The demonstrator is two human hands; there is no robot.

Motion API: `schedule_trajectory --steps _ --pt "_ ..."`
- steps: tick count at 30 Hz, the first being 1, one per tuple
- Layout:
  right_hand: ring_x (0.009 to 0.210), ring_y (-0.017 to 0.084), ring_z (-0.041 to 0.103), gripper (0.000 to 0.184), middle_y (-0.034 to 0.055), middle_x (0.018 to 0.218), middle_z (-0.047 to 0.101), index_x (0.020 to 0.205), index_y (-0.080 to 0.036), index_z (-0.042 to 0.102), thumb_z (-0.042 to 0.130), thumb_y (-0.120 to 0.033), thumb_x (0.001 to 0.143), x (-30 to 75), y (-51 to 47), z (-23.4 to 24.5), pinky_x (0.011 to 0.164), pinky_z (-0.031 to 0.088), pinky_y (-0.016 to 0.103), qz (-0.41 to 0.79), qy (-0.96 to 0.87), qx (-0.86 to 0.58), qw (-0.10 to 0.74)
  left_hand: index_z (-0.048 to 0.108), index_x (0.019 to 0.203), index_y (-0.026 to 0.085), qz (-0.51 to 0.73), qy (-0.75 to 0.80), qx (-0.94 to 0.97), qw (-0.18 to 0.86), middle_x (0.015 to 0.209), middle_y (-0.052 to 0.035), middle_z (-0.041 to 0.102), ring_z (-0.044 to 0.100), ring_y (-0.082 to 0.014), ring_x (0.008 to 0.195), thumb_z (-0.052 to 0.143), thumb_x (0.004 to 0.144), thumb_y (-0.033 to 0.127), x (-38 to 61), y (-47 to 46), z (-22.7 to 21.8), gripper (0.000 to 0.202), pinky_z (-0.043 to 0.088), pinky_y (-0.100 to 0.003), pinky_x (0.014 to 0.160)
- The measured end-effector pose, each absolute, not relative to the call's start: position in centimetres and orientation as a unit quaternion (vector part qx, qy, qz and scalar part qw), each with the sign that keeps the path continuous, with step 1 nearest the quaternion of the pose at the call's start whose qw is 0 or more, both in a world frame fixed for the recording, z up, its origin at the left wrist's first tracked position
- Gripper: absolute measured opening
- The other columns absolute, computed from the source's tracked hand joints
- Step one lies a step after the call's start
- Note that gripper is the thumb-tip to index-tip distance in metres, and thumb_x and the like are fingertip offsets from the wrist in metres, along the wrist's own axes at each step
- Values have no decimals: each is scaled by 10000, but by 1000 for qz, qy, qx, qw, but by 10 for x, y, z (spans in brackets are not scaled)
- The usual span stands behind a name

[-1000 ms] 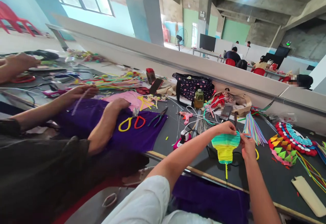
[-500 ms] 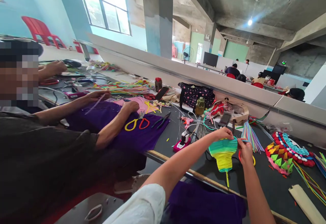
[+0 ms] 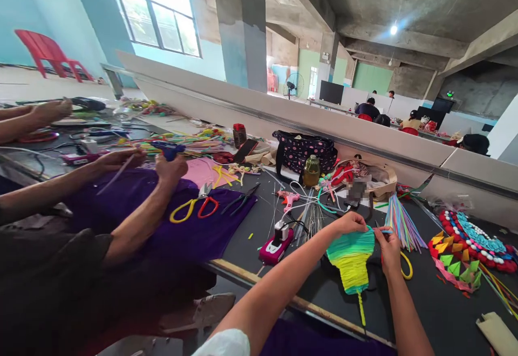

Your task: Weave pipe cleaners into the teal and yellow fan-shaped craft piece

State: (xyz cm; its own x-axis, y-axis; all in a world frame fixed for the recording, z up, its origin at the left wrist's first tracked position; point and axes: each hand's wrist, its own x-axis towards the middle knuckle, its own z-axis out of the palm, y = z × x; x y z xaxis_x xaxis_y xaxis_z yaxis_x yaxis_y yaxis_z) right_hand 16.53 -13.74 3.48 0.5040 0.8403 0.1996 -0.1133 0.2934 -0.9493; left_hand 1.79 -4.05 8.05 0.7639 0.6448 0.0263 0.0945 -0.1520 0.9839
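- pinching the top edge of the teal-and-yellow pipe-cleaner panel (image 3: 350, 263), lower right of the frame, with left hand (image 3: 351, 224)
- pinching its upper right corner with right hand (image 3: 389, 245), just beside yellow-handled scissors (image 3: 411, 267)
- newly gripped in a co-worker's hand (image 3: 171, 170), left of centre: blue glue gun (image 3: 171, 152)
- apparently altering nothing for work on the panel

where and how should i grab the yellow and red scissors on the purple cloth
Take the scissors by their yellow and red loops, probably coming from the near edge of the table: the loops lie spread toward that side, while the metal blades point away toward the pink sheet.
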Motion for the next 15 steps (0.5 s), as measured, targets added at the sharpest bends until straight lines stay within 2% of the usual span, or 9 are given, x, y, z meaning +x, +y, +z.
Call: schedule_trajectory --steps 6,12,15 --pt "666 158 575 318 5 722 651 803 -175 670 742 -455 670 176 -124 21 630 460 265 286 -389 -549 682 679 713 105 217 240 707 630 592 17 554 446 -103 590 713 618 472 24 -30 60 380 347 -236 591" --pt "779 209 609 294 47 845 679 863 -186 690 696 -452 737 175 -132 22 705 480 314 326 -434 -572 615 679 721 93 225 244 690 643 603 11 557 439 -98 591 666 683 378 26 -21 47 288 333 -220 569" --pt "847 213 607 228 53 887 664 867 -194 694 642 -408 806 173 -136 30 759 472 325 298 -498 -575 576 688 747 96 234 244 714 613 622 -1 581 464 -107 605 625 727 353 25 -21 43 265 352 -216 576"
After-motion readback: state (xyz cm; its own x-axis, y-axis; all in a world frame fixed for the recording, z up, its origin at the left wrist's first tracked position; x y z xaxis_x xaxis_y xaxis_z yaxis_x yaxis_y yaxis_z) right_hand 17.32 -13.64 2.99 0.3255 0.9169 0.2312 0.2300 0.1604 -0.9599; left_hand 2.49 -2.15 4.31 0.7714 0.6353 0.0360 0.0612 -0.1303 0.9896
